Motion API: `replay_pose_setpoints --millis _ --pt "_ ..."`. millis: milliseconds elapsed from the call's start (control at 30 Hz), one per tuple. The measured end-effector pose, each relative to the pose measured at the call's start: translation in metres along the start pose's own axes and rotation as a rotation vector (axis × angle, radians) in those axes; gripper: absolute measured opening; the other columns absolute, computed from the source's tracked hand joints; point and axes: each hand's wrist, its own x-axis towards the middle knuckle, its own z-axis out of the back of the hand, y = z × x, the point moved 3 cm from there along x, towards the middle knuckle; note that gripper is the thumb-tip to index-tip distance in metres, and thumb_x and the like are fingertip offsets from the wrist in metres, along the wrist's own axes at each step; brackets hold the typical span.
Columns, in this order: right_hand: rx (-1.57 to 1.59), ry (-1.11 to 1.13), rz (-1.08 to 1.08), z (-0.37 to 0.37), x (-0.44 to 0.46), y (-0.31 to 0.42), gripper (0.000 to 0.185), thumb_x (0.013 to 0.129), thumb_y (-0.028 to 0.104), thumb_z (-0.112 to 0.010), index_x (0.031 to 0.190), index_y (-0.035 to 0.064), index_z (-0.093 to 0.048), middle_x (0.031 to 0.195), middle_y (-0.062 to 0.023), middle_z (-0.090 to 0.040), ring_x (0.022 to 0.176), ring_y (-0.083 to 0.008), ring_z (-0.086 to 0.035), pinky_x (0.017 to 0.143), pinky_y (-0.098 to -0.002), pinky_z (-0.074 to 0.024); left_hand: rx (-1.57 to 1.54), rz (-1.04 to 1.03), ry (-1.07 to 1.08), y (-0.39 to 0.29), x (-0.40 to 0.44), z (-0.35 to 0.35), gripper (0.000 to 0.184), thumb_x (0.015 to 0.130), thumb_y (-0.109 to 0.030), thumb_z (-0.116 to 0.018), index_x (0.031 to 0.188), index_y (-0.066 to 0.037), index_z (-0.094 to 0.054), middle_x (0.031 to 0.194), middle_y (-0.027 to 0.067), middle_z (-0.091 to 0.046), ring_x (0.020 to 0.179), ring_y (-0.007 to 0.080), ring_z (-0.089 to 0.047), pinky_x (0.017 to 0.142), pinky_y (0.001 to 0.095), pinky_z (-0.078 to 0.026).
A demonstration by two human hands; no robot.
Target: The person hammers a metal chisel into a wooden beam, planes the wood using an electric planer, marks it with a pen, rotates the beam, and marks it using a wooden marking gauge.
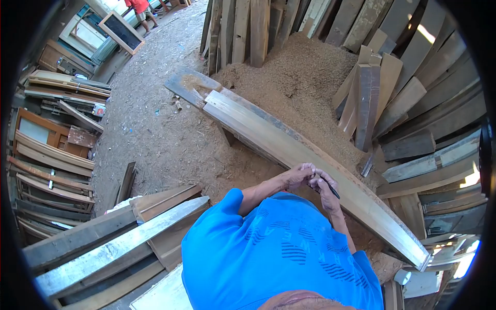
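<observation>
Now R fingers (327,180) grip blk pen (331,189), L fingers (306,170) bunched, hold unclear; sawdust (294,77), planks (368,98) past board (268,129).

A long, straight wooden plank (279,138) lies on the narrow wooden tabletop (186,84). Behind both lies heaped sawdust (305,77).

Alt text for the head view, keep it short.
A person's left hand and right hand, the right holding a slim dark object, are close together by a long plank on a bench. The person wears a blue shirt; sawdust and leaning boards lie beyond the bench.
</observation>
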Motion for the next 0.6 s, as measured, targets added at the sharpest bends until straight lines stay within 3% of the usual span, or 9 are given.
replay_pose_setpoints --millis 167,400,433,467,500,567,600 --pt "0.007 -0.078 0.023 0.006 0.011 -0.01 0.039 0.1 0.012 -0.054 0.135 -0.0032 -0.059 0.095 -0.0058 -0.072 0.084 -0.0099 -0.063 0.079 -0.0259 -0.0515 0.237 0.071 -0.027 -0.001 0.022 0.019 0.014 0.102 -0.018 -0.051 0.092 -0.009 -0.054 0.078 0.0022 -0.056 0.071 0.0122 -0.054 0.065 0.0284 -0.047" --pt "-0.101 -0.502 0.072 0.051 -0.018 -0.053 0.04 0.1 0.012 -0.055 0.135 -0.0074 -0.055 0.092 -0.0101 -0.073 0.081 -0.0135 -0.066 0.074 -0.028 -0.0545 0.433 0.129 -0.076 0.024 0.06 0.03 0.02 0.102 -0.026 -0.056 0.089 -0.011 -0.059 0.072 -0.0019 -0.051 0.063 0.0082 -0.047 0.053 0.0279 -0.04" --pt "-0.121 -0.575 0.096 0.064 -0.024 -0.075 0.041 0.099 0.012 -0.056 0.135 -0.0068 -0.055 0.09 -0.0106 -0.073 0.079 -0.0152 -0.068 0.072 -0.0296 -0.0556 0.711 0.166 -0.113 -0.009 0.052 -0.003 0.025 0.105 -0.03 -0.054 0.091 -0.01 -0.06 0.072 0.0002 -0.051 0.065 0.0098 -0.049 0.055 0.0304 -0.044" --pt "-0.271 -0.6 0.216 0.079 -0.027 -0.099 0.038 0.096 0.011 -0.056 0.13 -0.006 -0.059 0.088 -0.0114 -0.073 0.078 -0.0178 -0.07 0.071 -0.0321 -0.0565 1.142 -0.014 -0.054 0.002 0.063 0.011 0.022 0.104 -0.028 -0.055 0.098 -0.008 -0.061 0.069 0.0032 -0.056 0.064 0.0171 -0.056 0.057 0.0389 -0.046" --pt "-0.434 -0.618 0.315 0.09 -0.036 -0.115 0.035 0.093 0.009 -0.057 0.125 -0.0052 -0.062 0.087 -0.0123 -0.073 0.076 -0.0205 -0.071 0.07 -0.0345 -0.0574 1.449 0.01 0.086 0.009 0.075 0.025 0.032 0.1 -0.033 -0.06 0.119 -0.007 -0.062 0.099 0.0136 -0.069 0.096 0.0303 -0.066 0.082 0.0503 -0.051" --pt "-0.578 -0.765 0.131 0.091 -0.061 -0.116 0.029 0.093 0.004 -0.05 0.114 -0.0063 -0.066 0.087 -0.0133 -0.072 0.077 -0.0199 -0.072 0.07 -0.0318 -0.0573 1.953 -0.079 0.246 0.001 0.07 -0.001 0.07 0.09 -0.041 -0.07 0.147 -0.008 -0.046 0.15 0.0243 -0.047 0.14 0.0418 -0.042 0.113 0.0604 -0.032" --pt "-0.583 -0.824 0.089 0.095 -0.078 -0.122 0.029 0.092 0.005 -0.051 0.114 -0.0062 -0.067 0.087 -0.0145 -0.072 0.078 -0.0215 -0.072 0.072 -0.0331 -0.0576 2.052 0.023 0.365 0.011 0.07 -0.004 0.083 0.086 -0.042 -0.073 0.152 -0.009 -0.037 0.155 0.0265 -0.034 0.144 0.0451 -0.031 0.115 0.0631 -0.023"
